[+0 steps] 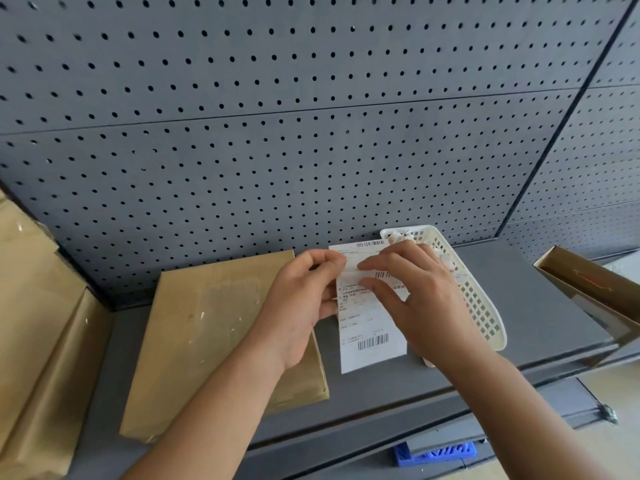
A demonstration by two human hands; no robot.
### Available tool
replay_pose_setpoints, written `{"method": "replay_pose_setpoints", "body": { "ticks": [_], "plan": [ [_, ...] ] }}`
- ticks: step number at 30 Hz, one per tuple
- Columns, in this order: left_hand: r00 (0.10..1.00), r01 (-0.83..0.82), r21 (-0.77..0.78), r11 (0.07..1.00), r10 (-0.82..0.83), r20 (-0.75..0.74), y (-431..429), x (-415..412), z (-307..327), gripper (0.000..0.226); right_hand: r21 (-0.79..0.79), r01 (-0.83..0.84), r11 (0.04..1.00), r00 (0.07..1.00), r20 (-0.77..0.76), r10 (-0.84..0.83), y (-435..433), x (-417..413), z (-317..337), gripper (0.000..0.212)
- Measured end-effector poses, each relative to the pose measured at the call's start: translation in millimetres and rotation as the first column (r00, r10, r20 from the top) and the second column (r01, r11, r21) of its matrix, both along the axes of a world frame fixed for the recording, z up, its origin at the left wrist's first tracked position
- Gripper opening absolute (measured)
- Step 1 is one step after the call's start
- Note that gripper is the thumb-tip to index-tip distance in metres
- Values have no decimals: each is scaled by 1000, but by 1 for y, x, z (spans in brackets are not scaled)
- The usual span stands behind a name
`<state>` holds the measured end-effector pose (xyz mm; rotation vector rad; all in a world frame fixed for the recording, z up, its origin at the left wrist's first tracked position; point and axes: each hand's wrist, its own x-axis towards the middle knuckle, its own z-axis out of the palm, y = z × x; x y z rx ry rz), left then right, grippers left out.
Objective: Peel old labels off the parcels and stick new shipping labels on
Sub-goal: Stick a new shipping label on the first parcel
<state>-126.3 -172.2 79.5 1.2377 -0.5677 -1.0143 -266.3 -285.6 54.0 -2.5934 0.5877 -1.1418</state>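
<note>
At the bottom of the frame two bare forearms are being raised from the lower edge toward the centre. Just above them, the new shipping label (370, 337) is being held over the grey shelf (540, 306). Its long axis is running from low centre up toward the back, its lower barcode end hanging free. Its left edge is being pinched by the left hand (304, 306), thumb and fingers curled narrowly onto the paper. The right hand (415, 296) is being laid across the label's upper face with fingers fairly straight and spread, and no pinch can be made out there. Whether the backing is being separated cannot be told.

The parcel (214, 327), flat and brown, is lying just left of the label, partly under the left wrist, its long axis likewise running near to far. Its top face is showing a bare patch with pale flecks of residue. The coming move is judged to be a short carry leftward, with the left hand nearer. Open room is being left over the parcel's top, and the shelf's front edge is lying close below.

Behind the right hand a white basket (481, 306) with crumpled scraps (398, 237) is being crowded. Stacked parcels (34, 306) are filling the left edge, and an open carton (588, 289) the right. The pegboard (311, 116) is closing the back.
</note>
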Motion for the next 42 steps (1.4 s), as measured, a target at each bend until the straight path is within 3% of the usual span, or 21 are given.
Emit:
{"method": "replay_pose_setpoints", "body": {
  "ticks": [3, 9, 16, 24, 28, 32, 36, 42],
  "plan": [
    [996, -21, 12, 1000, 22, -89, -2, 5, -1, 7, 10, 0, 1000, 1000, 16, 0, 0, 1, -2, 11],
    [995, -13, 78, 997, 21, -94, -2, 10, -5, 10, -70, 1, 998, 1000, 2, -1, 5, -1, 0, 18],
    [978, -9, 83, 997, 26, -207, -2, 5, -4, 7, -114, 6, 993, 998, 70, 2, 10, 0, 1, 16],
    [982, -64, 98, 993, 80, -172, -3, 3, -5, 22, -128, -50, 991, 989, 133, 67, 12, -2, 0, 9],
    [981, -92, 117, 989, 110, -160, -6, 5, -6, 23, -111, -85, 990, 992, 82, 95, 11, -2, 3, 9],
    [986, -153, 174, 973, 161, -32, -13, 11, -14, 22, -6, -142, 990, 986, 84, 142, 15, -8, 10, 7],
    [981, -136, 177, 975, 108, 159, -18, 10, -19, 14, 108, -115, 987, 987, 127, 101, 19, -16, 22, 8],
    [841, -65, 242, 968, -77, 536, -30, 15, -28, 9, 148, -100, 984, 984, 164, 75, 19, -22, 37, 9]
  ]
}}
